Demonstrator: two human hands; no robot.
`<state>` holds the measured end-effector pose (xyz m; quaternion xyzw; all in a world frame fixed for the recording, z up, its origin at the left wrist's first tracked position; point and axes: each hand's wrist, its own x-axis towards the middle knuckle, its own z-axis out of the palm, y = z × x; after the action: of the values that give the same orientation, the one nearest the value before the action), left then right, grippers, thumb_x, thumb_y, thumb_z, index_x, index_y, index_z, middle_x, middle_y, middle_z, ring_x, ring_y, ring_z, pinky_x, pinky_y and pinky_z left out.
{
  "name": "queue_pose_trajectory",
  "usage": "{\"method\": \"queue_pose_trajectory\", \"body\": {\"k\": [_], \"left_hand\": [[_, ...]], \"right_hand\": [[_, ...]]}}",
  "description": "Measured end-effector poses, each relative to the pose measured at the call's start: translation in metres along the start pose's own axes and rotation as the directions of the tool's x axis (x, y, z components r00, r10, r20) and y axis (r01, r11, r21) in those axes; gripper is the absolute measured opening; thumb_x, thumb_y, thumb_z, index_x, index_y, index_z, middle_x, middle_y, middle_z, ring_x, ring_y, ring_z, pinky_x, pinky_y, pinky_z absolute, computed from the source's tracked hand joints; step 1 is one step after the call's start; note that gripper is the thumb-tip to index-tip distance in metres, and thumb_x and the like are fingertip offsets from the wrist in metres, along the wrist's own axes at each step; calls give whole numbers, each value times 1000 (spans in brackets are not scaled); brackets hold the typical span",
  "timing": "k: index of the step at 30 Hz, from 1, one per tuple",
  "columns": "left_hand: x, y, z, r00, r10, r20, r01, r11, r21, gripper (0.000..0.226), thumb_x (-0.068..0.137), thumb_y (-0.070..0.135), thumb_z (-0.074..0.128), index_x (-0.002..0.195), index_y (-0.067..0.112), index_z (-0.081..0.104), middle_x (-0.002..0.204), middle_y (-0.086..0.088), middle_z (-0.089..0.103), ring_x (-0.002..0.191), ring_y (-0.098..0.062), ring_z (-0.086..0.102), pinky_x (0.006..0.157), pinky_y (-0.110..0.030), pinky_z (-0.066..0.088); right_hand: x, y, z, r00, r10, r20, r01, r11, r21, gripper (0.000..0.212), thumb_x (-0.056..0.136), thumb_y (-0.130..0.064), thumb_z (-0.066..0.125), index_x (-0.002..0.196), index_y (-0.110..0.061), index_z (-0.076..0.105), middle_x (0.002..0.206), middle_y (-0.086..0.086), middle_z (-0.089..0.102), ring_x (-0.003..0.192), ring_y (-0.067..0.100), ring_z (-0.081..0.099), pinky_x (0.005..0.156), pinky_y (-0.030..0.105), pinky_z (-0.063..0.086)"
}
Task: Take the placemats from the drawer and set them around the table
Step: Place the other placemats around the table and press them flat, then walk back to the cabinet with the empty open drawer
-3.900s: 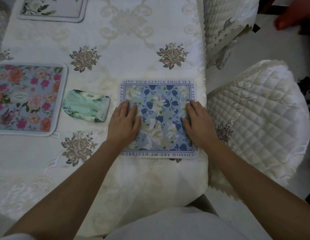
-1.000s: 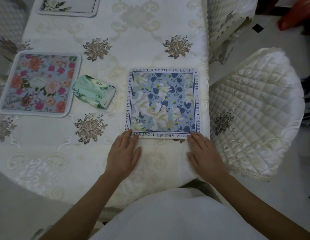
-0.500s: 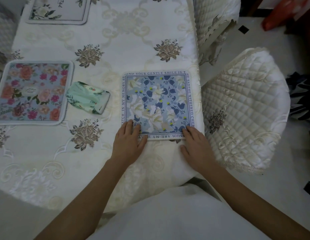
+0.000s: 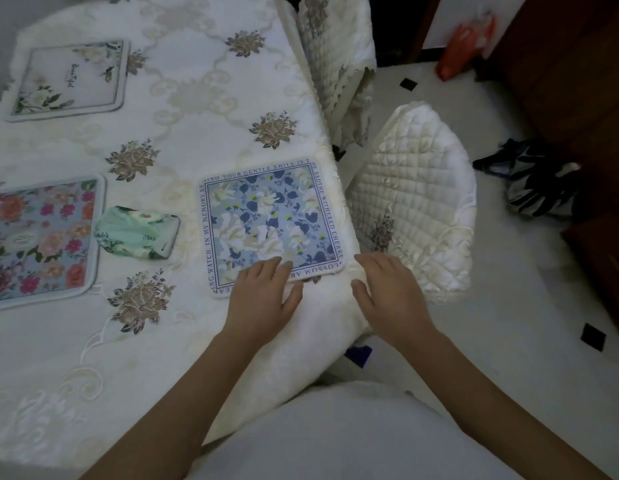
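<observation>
on the embroidered tablecloth point(image 4: 76, 341), left hand point(image 4: 263, 296) rests flat on blue placemat point(image 4: 266, 216), right hand point(image 4: 387, 292) relaxed beside it.

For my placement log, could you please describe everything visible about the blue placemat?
The blue mat is square with rounded corners and a pale rim, printed with white flowers, dark blue leaves and yellow dots inside a border of dark capital lettering. It looks thin and lies flat, slightly skewed, on the tablecloth, close to where it drops off on the right. The left hand rests straight fingers on its near edge; the right hand is just off its near right corner, apart from it.
</observation>
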<state>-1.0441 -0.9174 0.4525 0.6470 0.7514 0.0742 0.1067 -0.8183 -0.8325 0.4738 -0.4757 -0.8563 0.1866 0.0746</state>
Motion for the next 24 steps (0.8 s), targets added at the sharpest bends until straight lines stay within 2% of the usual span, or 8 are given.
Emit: {"method": "queue_pose_trajectory", "body": {"k": [3,6,10,13,18,24], "left_hand": [[-4,42,-8,999,45,-7,-44,997,60,54,97,51,39,128,15,65,130,-12,65,116,-32,61,95,-46,47],[-9,93,-11,993,119,-25,-117,992,50,54,97,51,38,126,14,66,127,-10,66,112,-32,63,91,-45,49],[-20,177,-6,958,282,-54,-284,959,-22,48,98,47,41,124,15,65,126,-4,66,111,-27,62,88,-41,48],[-33,242,10,910,414,-10,-414,910,-9,50,98,47,39,127,14,63,126,-5,65,110,-26,61,90,-40,48],[-55,347,45,781,619,84,-622,783,16,52,97,49,39,121,13,67,119,-8,69,101,-29,66,85,-39,50],[-67,439,67,618,761,194,-775,632,-11,58,97,53,34,127,14,65,127,-9,67,113,-30,64,94,-44,51]], "right_hand": [[-28,14,-23,997,0,-77,-2,1000,-14,50,96,-38,38,135,-13,55,135,3,57,127,24,46,107,39,37],[-67,39,-44,983,98,-155,-97,995,12,50,95,-37,42,138,-14,54,140,3,56,133,23,45,111,40,35],[-139,88,-67,951,204,-231,-208,978,9,46,95,-35,45,136,-16,55,137,0,57,131,21,45,109,36,34],[-203,124,-76,911,312,-270,-314,949,34,46,95,-34,50,136,-16,55,137,-1,58,130,21,47,108,33,32],[-315,176,-80,779,550,-300,-546,831,105,52,95,-42,41,137,-15,55,136,1,59,129,22,49,108,37,37],[-411,208,-92,549,760,-348,-748,632,200,54,97,-45,37,141,-16,51,139,1,57,132,23,47,109,41,39]]}}
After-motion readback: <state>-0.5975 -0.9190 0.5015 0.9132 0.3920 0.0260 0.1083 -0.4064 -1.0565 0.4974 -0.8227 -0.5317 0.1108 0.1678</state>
